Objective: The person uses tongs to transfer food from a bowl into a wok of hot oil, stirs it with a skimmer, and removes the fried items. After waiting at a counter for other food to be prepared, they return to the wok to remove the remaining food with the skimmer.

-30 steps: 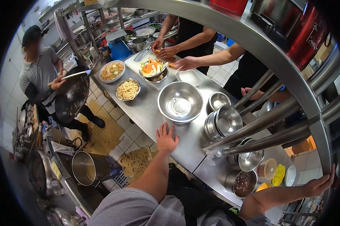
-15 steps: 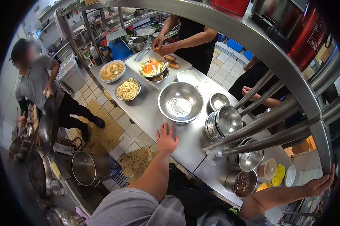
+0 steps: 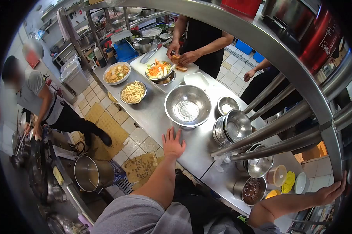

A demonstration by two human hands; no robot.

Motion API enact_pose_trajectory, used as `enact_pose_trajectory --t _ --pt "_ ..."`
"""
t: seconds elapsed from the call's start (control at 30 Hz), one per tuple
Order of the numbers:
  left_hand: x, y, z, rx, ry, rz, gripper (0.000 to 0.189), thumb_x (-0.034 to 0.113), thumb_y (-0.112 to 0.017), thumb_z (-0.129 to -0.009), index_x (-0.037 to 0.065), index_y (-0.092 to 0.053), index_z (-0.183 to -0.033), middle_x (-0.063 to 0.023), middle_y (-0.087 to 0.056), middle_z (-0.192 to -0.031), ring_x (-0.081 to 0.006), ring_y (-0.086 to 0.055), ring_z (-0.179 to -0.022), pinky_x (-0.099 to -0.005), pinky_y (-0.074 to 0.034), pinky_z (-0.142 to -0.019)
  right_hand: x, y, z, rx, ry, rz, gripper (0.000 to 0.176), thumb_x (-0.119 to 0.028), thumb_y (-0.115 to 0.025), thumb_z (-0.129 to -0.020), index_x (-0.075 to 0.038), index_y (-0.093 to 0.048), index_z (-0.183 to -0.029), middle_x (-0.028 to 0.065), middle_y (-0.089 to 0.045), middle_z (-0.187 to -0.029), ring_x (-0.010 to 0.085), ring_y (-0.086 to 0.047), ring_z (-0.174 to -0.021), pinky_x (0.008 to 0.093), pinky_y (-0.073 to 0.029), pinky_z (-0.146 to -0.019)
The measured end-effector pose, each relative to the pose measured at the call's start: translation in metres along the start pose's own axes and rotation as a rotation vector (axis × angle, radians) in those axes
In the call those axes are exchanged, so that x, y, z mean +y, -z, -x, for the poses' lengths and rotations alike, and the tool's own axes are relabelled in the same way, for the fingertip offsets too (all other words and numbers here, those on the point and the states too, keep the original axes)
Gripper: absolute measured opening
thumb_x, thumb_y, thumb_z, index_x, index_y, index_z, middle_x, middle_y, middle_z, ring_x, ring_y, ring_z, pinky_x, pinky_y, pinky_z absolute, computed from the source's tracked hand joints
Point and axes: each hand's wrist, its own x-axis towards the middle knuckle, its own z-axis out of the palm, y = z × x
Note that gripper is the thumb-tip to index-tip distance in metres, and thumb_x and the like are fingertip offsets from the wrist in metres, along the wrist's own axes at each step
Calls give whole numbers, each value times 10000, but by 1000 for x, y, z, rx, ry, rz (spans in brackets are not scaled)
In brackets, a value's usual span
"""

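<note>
My left hand (image 3: 173,144) lies flat on the steel counter (image 3: 197,156), fingers spread, holding nothing. Just beyond its fingertips stands a large steel bowl (image 3: 187,106) with a shiny wet-looking bottom. My right hand (image 3: 331,192), at the far right, rests with fingers stretched out against the metal post (image 3: 337,158) of the rack. Near that forearm are a pot of dark sauce (image 3: 254,191), a lidded plastic tub (image 3: 277,175), a yellow crumpled item (image 3: 288,181) and a white bowl (image 3: 300,182).
A bowl of thick noodles (image 3: 133,92), a bowl of cut vegetables (image 3: 159,70) and stacked steel bowls (image 3: 232,126) stand on the counter. Opposite, a co-worker handles browned food over a cutting board (image 3: 191,69). Another person (image 3: 47,93) stands at the stove; a large pot (image 3: 86,173) is below left.
The person at left has leaned to the stove and lowered the wok. The co-worker opposite has moved their hands right, onto the browned food. My hands have stayed put.
</note>
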Motion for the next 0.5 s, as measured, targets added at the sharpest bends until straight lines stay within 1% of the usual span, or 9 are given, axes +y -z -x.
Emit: enact_pose_trajectory --t 0.07,0.27,0.37,0.5 --pt "0 -1 0 38 -9 6 562 379 -477 -754 172 -404 -1272 -112 -260 -1380 -269 -203 -1288 -501 -113 -1045 -7 0 0 3 9 16 326 -165 -311 -943 28 -495 -1130 117 -540 -1141 220 -527 -1013 309 -440 -864" --pt "0 0 0 48 -5 16 559 375 -477 -751 176 -407 -1269 -111 -262 -1379 -269 -205 -1288 -503 -114 -1045 -3 0 1 15 -12 12 324 -172 -319 -942 25 -501 -1125 116 -547 -1133 218 -533 -1005 305 -444 -856" --pt "1 3 0 8 -1 9 557 383 -472 -770 172 -389 -1278 -118 -245 -1387 -276 -182 -1298 -502 -109 -1046 1 0 0 10 2 0 322 -171 -322 -940 24 -502 -1123 117 -548 -1133 215 -534 -1004 304 -446 -852" --pt "1 2 0 12 1 8 556 382 -471 -769 172 -390 -1278 -119 -245 -1387 -276 -184 -1297 -502 -110 -1046 0 0 0 8 42 13 318 -164 -323 -939 25 -502 -1122 118 -548 -1132 215 -533 -1006 303 -445 -854"
